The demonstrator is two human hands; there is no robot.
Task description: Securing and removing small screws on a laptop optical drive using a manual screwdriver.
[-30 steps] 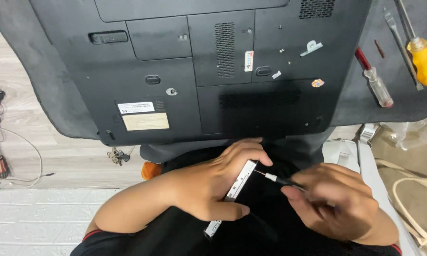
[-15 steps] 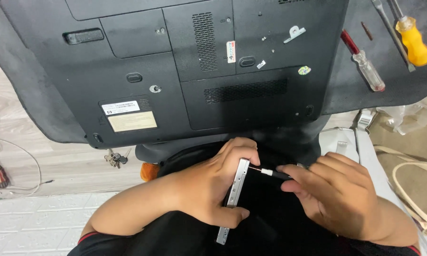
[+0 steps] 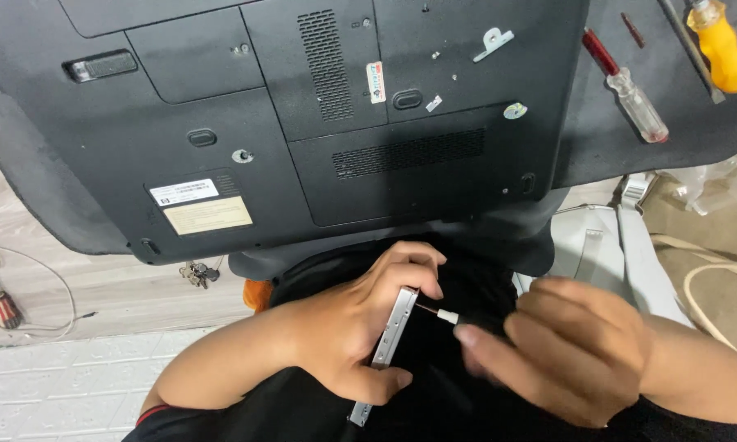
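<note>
A black laptop [image 3: 303, 123] lies underside up on a dark grey felt mat [image 3: 25, 164]. Left of the mat, the floor [image 3: 98, 286] shows pale wood planks, and nearer the camera, white tiles [image 3: 49, 385]. The light is even and bright, with no hard shadows.

Bright even light, soft shadows (right hand [image 3: 577, 352] motion-blurred).

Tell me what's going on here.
A person's left hand holds a slim drive edge-up over their lap. The right hand holds a small screwdriver with its tip at the drive's side. An upturned laptop lies ahead, with two more screwdrivers beside it.
</note>
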